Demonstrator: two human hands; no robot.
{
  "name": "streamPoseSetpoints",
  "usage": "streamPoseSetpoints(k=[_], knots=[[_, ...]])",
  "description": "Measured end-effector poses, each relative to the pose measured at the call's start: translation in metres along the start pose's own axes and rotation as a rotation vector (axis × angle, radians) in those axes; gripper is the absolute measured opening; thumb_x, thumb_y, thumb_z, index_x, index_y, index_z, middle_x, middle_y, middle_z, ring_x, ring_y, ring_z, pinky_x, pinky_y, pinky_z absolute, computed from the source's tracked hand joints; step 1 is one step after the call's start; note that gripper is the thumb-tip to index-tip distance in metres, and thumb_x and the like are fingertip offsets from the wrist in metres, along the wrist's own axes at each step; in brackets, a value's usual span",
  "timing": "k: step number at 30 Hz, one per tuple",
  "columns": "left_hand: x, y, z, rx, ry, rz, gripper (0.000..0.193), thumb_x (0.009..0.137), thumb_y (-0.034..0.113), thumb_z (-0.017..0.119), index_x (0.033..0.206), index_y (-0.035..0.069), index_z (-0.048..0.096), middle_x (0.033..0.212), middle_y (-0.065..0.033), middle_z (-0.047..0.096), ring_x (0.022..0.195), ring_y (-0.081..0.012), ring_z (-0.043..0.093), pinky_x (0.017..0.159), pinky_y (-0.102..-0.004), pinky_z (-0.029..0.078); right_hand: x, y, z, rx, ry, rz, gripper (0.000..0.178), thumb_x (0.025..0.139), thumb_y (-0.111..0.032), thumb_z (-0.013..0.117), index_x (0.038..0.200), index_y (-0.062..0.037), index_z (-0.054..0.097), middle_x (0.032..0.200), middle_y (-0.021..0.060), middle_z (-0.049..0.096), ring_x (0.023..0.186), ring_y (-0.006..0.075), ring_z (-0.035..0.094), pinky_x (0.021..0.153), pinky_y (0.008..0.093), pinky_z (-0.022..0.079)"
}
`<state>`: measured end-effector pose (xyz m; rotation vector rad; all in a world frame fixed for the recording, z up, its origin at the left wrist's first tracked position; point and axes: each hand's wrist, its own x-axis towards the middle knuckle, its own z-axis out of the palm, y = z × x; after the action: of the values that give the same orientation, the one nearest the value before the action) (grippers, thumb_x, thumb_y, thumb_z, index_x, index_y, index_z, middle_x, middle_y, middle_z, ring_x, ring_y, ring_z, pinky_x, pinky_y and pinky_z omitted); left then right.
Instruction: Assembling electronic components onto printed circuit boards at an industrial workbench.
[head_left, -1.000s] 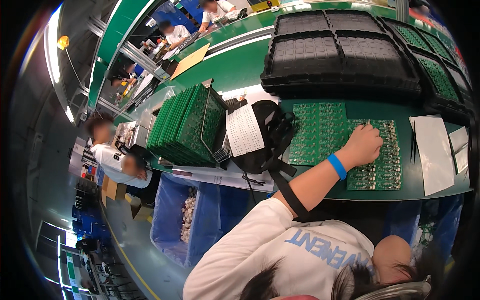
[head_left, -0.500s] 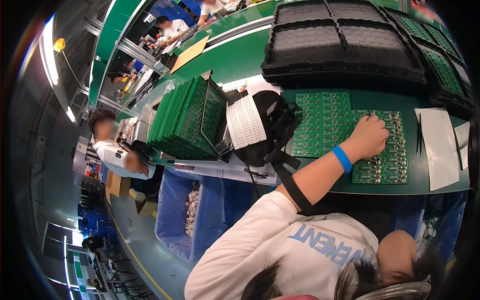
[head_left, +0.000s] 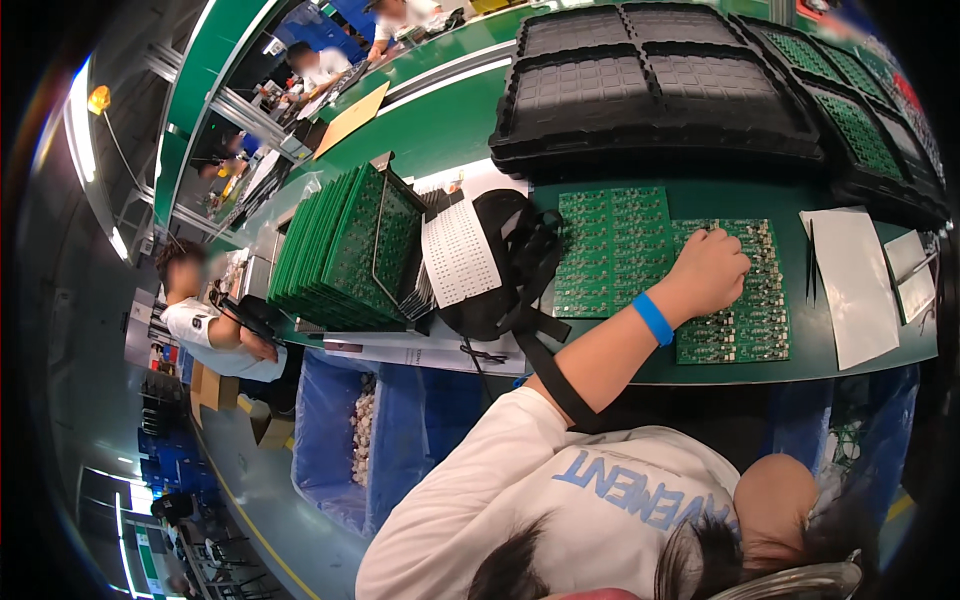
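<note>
My left hand [head_left: 712, 272], with a blue wristband [head_left: 653, 318], rests over a green circuit board panel [head_left: 735, 345] with rows of small components. Its fingers are curled down near the panel's upper part, and whatever they may hold is hidden beneath them. Just left of it lies a second green circuit board panel [head_left: 612, 250], flat on the table and close alongside. My right hand does not show; a bare part of my right arm [head_left: 775, 505] appears at the lower right. Black tweezers [head_left: 812, 265] lie to the right of the nearer panel.
Green boards [head_left: 325, 250] stand upright in a rack at left, beside a white perforated strip [head_left: 460, 252] and black straps [head_left: 535, 235]. Black trays [head_left: 655, 90] sit at the back. A white sheet [head_left: 850, 285] lies right. Below is a blue-lined bin [head_left: 335, 470]; a co-worker [head_left: 215, 325] stands left.
The whole view has shifted, so the table things sit slightly further left. My left hand stays over the same panel with fingers curled. The co-worker's arm at left has moved.
</note>
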<state>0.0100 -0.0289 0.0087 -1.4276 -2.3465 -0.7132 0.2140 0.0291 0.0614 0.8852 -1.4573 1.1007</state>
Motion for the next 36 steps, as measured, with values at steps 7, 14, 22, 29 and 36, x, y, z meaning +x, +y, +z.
streamPoseSetpoints(k=[7,14,22,29,36], knots=[[0.003,0.036,-0.08,-0.257,0.342,0.18,0.022,0.07,0.008,0.066,0.092,0.008,0.062,0.088,-0.0077,0.059,0.088,-0.0274,0.056,0.076,-0.0385,0.045,0.014,0.011,-0.008,-0.082,0.048,-0.099,0.019,0.074,-0.033,0.068,0.071,-0.0176,0.058,0.069,0.0036,0.053,0.059,0.0214,0.051,0.052,0.0357,0.038],[-0.042,0.037,-0.177,-1.044,0.727,0.236,0.04,0.088,0.035,0.051,0.094,-0.003,0.061,0.086,-0.0148,0.061,0.082,-0.0246,0.054,0.074,-0.0348,0.043,0.049,0.063,-0.015,-0.107,-0.074,0.447,0.048,0.087,-0.044,0.044,0.094,0.0019,0.058,0.098,0.0161,0.058,0.094,0.0278,0.053,0.083,0.0377,0.042],[-0.037,0.055,-0.236,-1.294,0.248,0.457,0.022,0.089,0.031,0.048,0.086,0.017,0.063,0.098,-0.0045,0.053,0.099,-0.0223,0.039,0.082,-0.0431,0.036,0.128,0.004,0.047,0.535,0.061,0.628,0.055,0.095,-0.048,0.031,0.097,0.0032,0.053,0.105,0.0161,0.053,0.099,0.0227,0.048,0.086,0.0339,0.038],[-0.046,0.049,-0.223,-1.25,0.686,0.555,0.011,0.072,0.028,0.057,0.073,0.017,0.055,0.086,-0.0012,0.05,0.091,-0.0199,0.04,0.076,-0.04,0.031,0.119,-0.028,0.05,0.515,0.163,0.434,0.039,0.093,-0.037,0.037,0.093,-0.0052,0.059,0.102,0.0054,0.058,0.101,0.0148,0.05,0.087,0.0318,0.037],[-0.115,0.071,-0.25,-1.303,1.096,0.668,0.015,0.063,0.025,0.063,0.071,0.016,0.054,0.077,0.0015,0.05,0.085,-0.0198,0.041,0.072,-0.0375,0.028,0.123,-0.052,0.034,0.399,0.196,0.139,0.025,0.091,-0.023,0.045,0.094,-0.0171,0.068,0.106,-0.007,0.063,0.104,0.0056,0.052,0.091,0.03,0.036]])
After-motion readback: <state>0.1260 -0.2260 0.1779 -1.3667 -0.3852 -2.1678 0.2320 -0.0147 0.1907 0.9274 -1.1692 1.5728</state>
